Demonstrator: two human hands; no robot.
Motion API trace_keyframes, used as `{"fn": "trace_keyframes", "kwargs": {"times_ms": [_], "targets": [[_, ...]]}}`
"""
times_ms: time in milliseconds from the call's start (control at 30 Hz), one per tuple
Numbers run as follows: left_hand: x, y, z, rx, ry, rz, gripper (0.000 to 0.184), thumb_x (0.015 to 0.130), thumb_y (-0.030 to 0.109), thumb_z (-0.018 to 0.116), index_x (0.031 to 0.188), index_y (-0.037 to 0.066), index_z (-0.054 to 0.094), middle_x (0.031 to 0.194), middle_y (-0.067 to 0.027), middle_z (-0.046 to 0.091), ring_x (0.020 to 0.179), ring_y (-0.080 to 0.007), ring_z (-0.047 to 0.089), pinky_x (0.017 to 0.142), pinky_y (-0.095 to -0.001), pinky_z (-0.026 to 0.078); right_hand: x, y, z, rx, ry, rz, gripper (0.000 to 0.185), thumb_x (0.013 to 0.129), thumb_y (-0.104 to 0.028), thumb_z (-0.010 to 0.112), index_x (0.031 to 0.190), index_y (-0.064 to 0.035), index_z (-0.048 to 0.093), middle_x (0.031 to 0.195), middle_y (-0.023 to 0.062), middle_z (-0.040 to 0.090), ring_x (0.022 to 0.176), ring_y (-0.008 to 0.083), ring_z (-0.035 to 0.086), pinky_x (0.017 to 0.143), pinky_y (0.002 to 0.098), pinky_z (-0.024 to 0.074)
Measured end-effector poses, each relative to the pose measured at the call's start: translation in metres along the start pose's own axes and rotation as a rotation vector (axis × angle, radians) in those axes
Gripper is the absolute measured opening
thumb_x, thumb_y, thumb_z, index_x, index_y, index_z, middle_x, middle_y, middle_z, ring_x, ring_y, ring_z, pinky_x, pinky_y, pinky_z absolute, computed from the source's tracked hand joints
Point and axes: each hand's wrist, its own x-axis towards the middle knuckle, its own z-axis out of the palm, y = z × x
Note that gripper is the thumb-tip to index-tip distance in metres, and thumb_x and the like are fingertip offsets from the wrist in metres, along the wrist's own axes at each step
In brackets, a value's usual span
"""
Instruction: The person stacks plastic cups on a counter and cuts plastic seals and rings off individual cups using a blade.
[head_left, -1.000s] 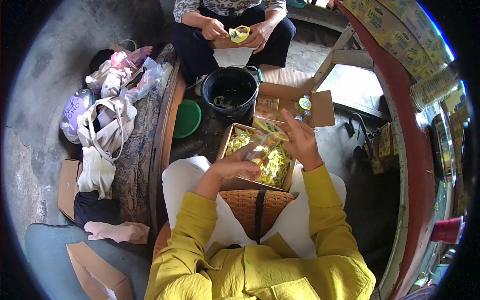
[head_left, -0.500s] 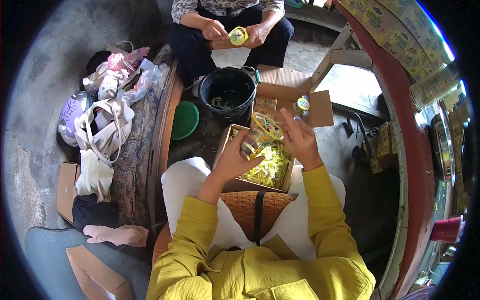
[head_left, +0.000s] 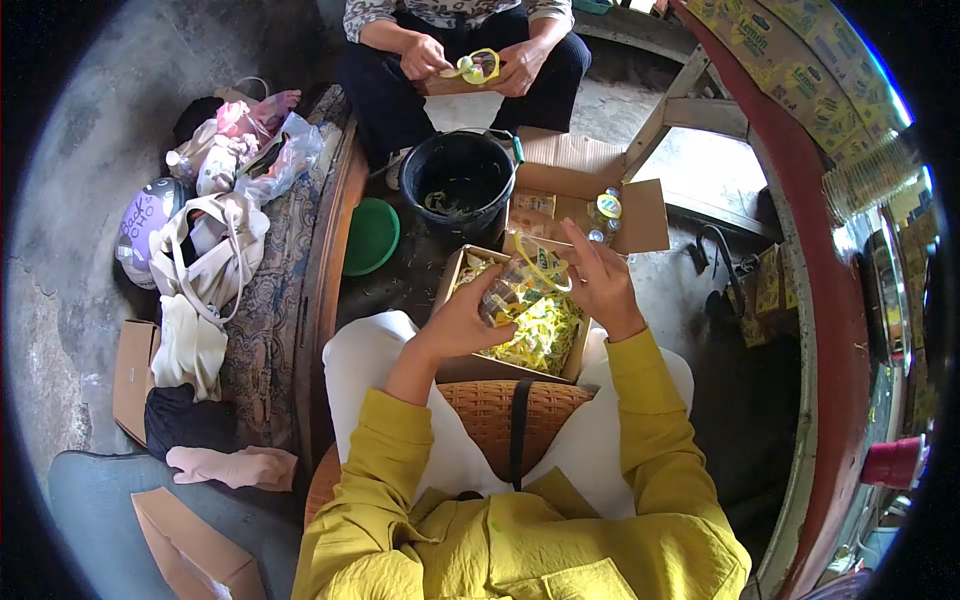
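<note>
My left hand (head_left: pixel 458 322) is wrapped round a clear plastic cup (head_left: pixel 508 288), which is tilted above a cardboard box. At the cup's far right end is a yellow printed ring (head_left: pixel 545 268). My right hand (head_left: pixel 604 285) pinches the ring's right side, with its index finger pointing up. Whether the ring is still joined to the cup all the way round I cannot tell. Directly below, the cardboard box (head_left: pixel 452 272) holds a heap of yellow-green strips (head_left: pixel 540 335).
Opposite sits a person whose hands (head_left: pixel 520 68) hold a yellow-rimmed piece. Between us stand a black bucket (head_left: pixel 408 190) and a green lid (head_left: pixel 370 238). An open carton (head_left: pixel 645 215) holds several cups. Bags (head_left: pixel 235 225) lie on the left bench; a red-edged table (head_left: pixel 840 420) borders the right.
The yellow ring has shifted slightly right and down and stands more tilted. My left hand has moved a little. Across from me, the person's yellow-rimmed piece has turned and shows an opening.
</note>
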Motion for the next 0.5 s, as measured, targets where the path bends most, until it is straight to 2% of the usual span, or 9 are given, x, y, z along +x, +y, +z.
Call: {"fn": "trace_keyframes", "kwargs": {"times_ms": [167, 267, 367, 500], "targets": [[-0.001, -0.008, 0.0, -0.277, -0.073, -0.106, 0.074, 0.067, 0.007, 0.069, 0.129, -0.006, 0.03, 0.108, -0.0092, 0.054, 0.094, -0.0139, 0.053, 0.079, -0.0239, 0.044, -0.003, 0.0, 0.003, -0.01, 0.021, -0.023, 0.068, 0.056, 0.015, 0.061, 0.12, -0.0014, 0.047, 0.08, 0.0081, 0.064, 0.071, 0.0207, 0.063, 0.061, 0.0302, 0.0492], [-0.003, -0.018, 0.001, -0.315, -0.125, -0.152, 0.074, 0.068, 0.005, 0.068, 0.13, -0.003, 0.029, 0.109, -0.0073, 0.053, 0.095, -0.0126, 0.053, 0.079, -0.0226, 0.044, -0.003, -0.001, 0.003, 0.001, 0.023, -0.025, 0.067, 0.056, 0.015, 0.062, 0.119, -0.0012, 0.049, 0.08, 0.0083, 0.064, 0.07, 0.0206, 0.063, 0.061, 0.0295, 0.0489], [-0.005, 0.007, -0.005, -0.462, -0.202, -0.257, 0.072, 0.069, 0.002, 0.067, 0.13, -0.001, 0.03, 0.101, -0.0064, 0.055, 0.084, -0.0111, 0.055, 0.07, -0.0246, 0.047, -0.002, -0.003, 0.0, 0.005, 0.007, -0.045, 0.063, 0.057, 0.013, 0.064, 0.117, -0.0011, 0.05, 0.08, 0.0086, 0.064, 0.07, 0.0207, 0.062, 0.06, 0.029, 0.0485], [-0.003, -0.001, -0.008, -0.561, -0.378, -0.307, 0.061, 0.071, 0.002, 0.064, 0.125, 0.0, 0.035, 0.087, -0.0058, 0.056, 0.068, -0.0112, 0.055, 0.056, -0.026, 0.047, 0.002, -0.008, -0.001, 0.003, 0.043, -0.086, 0.059, 0.057, 0.01, 0.066, 0.114, -0.001, 0.053, 0.081, 0.0092, 0.064, 0.068, 0.0209, 0.061, 0.06, 0.029, 0.0479]]}}
